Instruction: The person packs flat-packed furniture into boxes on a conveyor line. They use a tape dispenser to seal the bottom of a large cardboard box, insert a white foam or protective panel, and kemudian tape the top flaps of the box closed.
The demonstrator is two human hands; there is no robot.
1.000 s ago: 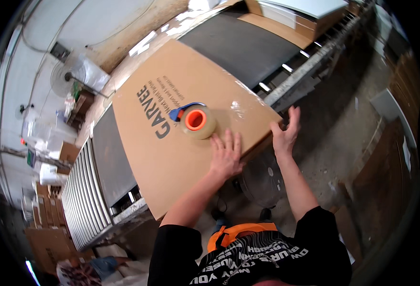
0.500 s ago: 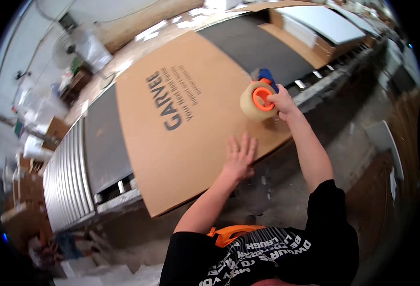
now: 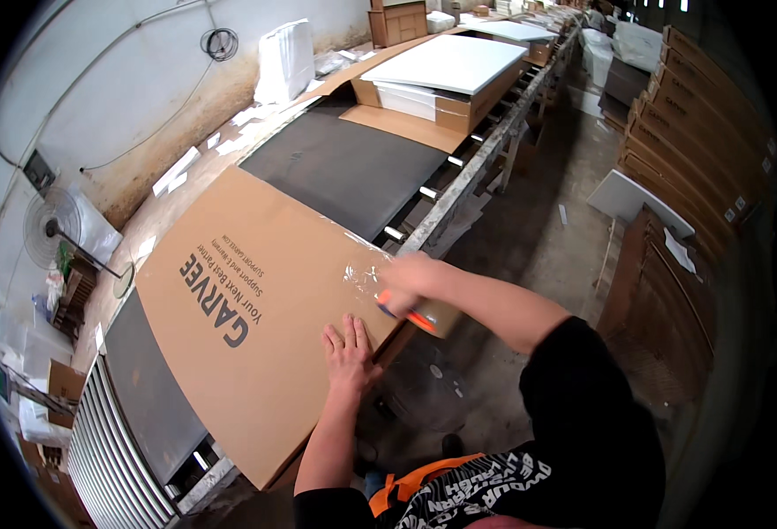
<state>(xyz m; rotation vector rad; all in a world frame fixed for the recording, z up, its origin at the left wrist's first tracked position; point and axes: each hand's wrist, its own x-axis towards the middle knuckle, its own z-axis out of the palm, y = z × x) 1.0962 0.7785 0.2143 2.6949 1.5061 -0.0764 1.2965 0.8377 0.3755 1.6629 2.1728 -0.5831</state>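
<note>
Carton: large flat cardboard carton [image 3: 256, 335] lies on the conveyor line [image 3: 353, 172], its near edge at the person's side
Tape dispenser: orange and blue tape dispenser [image 3: 406, 310] at the carton's near right corner, clear tape [image 3: 362, 273] crinkled just beside it
Right hand: right hand [image 3: 410, 278] closed around the dispenser, blurred in motion
Left hand: left hand [image 3: 349, 344] flat, fingers spread slightly, pressed on the carton's near edge
Containers: open brown box [image 3: 446, 101] farther up the line holds white panels [image 3: 455, 63]; its depth is hidden
Change: half a second ago the dispenser was farther up the carton's right edge; now it is down at the corner, closer to the left hand
Unclear: dispenser mostly covered by the hand; tape roll not visible
</note>
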